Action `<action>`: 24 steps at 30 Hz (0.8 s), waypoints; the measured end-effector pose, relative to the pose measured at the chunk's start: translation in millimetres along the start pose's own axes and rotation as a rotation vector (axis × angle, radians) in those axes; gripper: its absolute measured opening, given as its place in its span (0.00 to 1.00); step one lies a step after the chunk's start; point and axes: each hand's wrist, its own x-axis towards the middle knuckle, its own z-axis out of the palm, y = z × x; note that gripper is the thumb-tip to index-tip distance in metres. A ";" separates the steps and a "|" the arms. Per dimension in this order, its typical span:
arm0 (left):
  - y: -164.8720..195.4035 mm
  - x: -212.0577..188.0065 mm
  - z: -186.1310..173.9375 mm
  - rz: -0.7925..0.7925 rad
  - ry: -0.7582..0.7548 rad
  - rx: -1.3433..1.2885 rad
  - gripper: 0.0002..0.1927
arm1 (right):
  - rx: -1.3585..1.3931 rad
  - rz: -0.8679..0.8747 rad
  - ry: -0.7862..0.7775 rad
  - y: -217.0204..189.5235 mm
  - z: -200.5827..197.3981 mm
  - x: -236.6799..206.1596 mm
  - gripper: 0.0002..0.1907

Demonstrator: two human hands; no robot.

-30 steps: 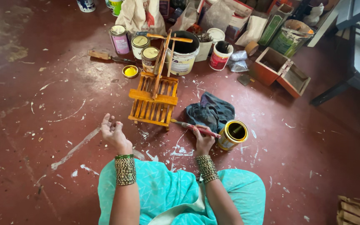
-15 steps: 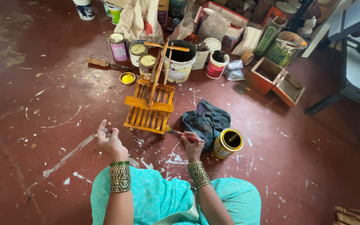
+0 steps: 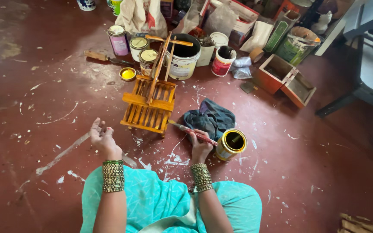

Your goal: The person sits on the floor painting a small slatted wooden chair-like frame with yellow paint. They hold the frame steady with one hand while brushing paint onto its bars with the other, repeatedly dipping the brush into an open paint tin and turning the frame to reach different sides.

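My right hand [image 3: 199, 146] grips a red-handled paintbrush [image 3: 191, 131] whose bristle tip points left toward the base of a small orange wooden cart model [image 3: 150, 103] on the floor. My left hand [image 3: 102, 139] hovers left of the cart with its fingers loosely curled and holds nothing. Just right of my right hand stands an open tin of yellow-brown paint [image 3: 231, 143]. A dark blue rag [image 3: 210, 118] lies between the cart and the tin. Both wrists wear stacks of bangles.
Several paint cans [image 3: 118, 39], a large white bucket [image 3: 184, 58] and a yellow-filled lid [image 3: 128, 73] stand behind the cart. An orange wooden box [image 3: 286, 80] lies at the right, bags and cartons along the back. The red floor [image 3: 44, 86] is paint-spattered.
The view shifted slightly. My right hand with the brush drew a little closer to the cart's base, and my left hand stayed lifted beside the cart.
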 end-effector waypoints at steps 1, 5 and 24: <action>0.9 1.5 -1.6 -0.003 0.011 0.022 0.28 | -0.030 -0.018 -0.007 1.3 3.1 -3.5 0.09; -2.0 3.7 -0.5 0.007 0.016 0.067 0.28 | 0.000 0.052 -0.081 4.1 12.9 -10.9 0.11; -1.0 5.4 7.0 0.003 0.002 0.103 0.28 | 0.401 0.321 0.079 -2.1 26.0 -7.9 0.09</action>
